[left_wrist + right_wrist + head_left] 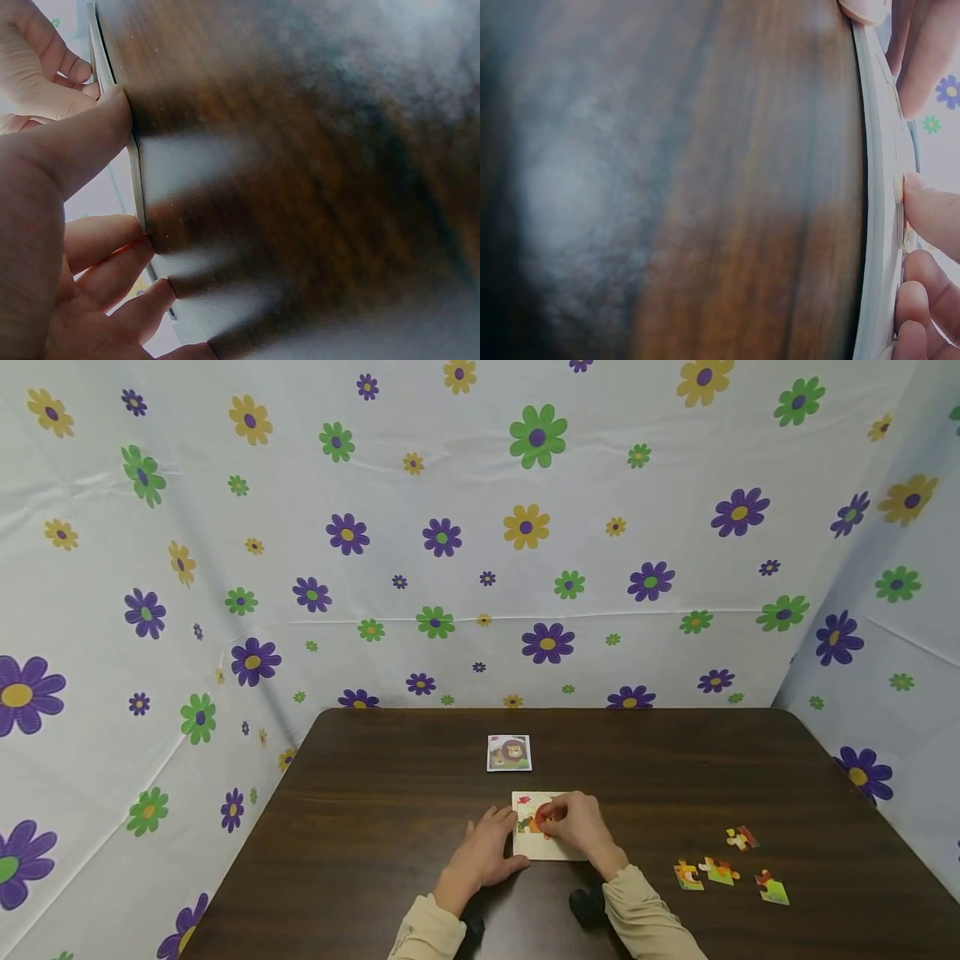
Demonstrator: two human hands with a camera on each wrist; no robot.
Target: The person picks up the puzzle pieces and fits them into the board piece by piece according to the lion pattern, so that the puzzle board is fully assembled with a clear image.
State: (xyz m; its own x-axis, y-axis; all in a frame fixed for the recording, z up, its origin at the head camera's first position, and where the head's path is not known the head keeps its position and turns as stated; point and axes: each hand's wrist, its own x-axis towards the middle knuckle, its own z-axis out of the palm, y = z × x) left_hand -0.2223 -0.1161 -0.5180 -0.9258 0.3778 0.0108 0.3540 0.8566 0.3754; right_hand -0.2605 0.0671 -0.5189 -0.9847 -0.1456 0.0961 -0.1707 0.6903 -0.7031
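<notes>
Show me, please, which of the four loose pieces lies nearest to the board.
The leftmost piece; the other three lie farther right, so farther from the board.

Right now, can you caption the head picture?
Fingers on a puzzle board, four loose pieces, and a lion picture.

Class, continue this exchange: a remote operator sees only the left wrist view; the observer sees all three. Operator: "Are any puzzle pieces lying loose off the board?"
Observer: Yes, four loose puzzle pieces lie to the right of the board.
Operator: What lies beyond the board's far edge?
Observer: A square card picturing a lion, apart from the board.
Operator: What colour is the piece at the right hand?
Observer: Reddish; the hand partly covers that piece.
</notes>
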